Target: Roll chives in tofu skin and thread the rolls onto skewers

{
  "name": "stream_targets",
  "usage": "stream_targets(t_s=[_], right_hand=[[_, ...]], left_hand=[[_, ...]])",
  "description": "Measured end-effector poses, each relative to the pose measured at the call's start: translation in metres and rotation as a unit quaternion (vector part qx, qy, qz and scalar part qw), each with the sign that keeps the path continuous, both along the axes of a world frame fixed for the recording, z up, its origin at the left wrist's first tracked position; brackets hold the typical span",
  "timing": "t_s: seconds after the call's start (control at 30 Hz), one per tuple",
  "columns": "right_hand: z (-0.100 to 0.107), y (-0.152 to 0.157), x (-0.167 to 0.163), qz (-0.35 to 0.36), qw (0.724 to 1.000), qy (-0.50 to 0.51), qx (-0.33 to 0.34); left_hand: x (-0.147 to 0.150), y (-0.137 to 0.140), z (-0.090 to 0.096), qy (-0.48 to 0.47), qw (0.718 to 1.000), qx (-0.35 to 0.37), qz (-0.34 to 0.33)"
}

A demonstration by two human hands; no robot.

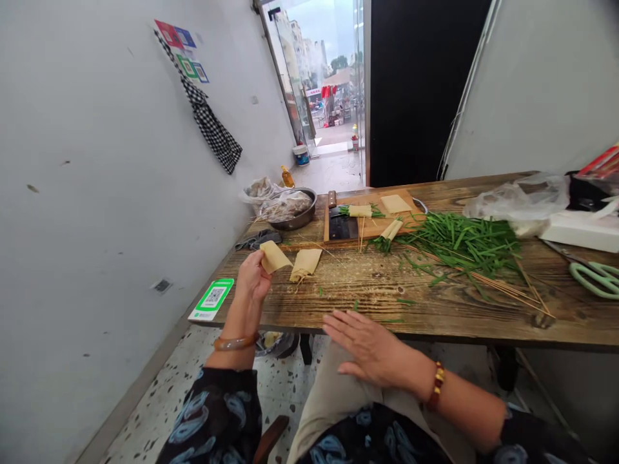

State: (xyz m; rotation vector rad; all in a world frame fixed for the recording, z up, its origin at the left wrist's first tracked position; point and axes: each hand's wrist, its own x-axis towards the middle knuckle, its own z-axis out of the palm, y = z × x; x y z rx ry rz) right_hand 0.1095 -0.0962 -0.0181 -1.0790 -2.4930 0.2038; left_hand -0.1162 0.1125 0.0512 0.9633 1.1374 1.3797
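Holding one thin tan sheet (275,258): left hand (252,277), left of the frame's centre, thumb and fingers pinched narrow on the sheet's left edge; sheet juts right, longer side sloping down to the right. Chief relation: stack of tan sheets (306,263), just right of the held sheet, mid-frame on the wooden table (348,283), nearer the left hand than the right; long axis slanting up to the right. Right hand (370,345), lower centre: nothing seen in its grasp, fingers stretched flat and close together at the table's near edge, below and right of the stack; contact with the table cannot be told. Further items: cutting board (376,200), above and right of centre, well apart from both hands, bearing a green-filled roll (360,211) laid crosswise; heap of cut greens (464,238), right of the board.
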Motion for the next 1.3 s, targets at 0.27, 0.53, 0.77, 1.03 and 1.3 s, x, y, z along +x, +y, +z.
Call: stream_targets(t_s=[0.27, 0.53, 0.77, 1.03, 1.3], right_hand=[[-0.007, 0.066, 0.079, -0.32, 0.945, -0.043, 0.055], [0.01, 0.064, -0.014, -0.041, 0.999, -0.033, -0.011], [0.002, 0.063, 0.083, -0.275, 0.961, -0.018, -0.035], [0.001, 0.025, 0.118, -0.314, 0.947, 0.057, 0.038], [0.022, 0.011, 0.222, -0.45, 0.892, 0.012, 0.045]], left_hand=[[0.008, -0.046, -0.003, -0.104, 0.985, -0.039, -0.131], [0.05, -0.073, 0.001, -0.12, 0.955, -0.053, -0.267], [0.059, -0.062, 0.003, 0.065, 0.964, 0.003, -0.257], [0.14, -0.063, -0.031, 0.498, 0.747, 0.37, -0.238], [0.145, -0.089, -0.073, 0.554, 0.619, 0.483, -0.277]])
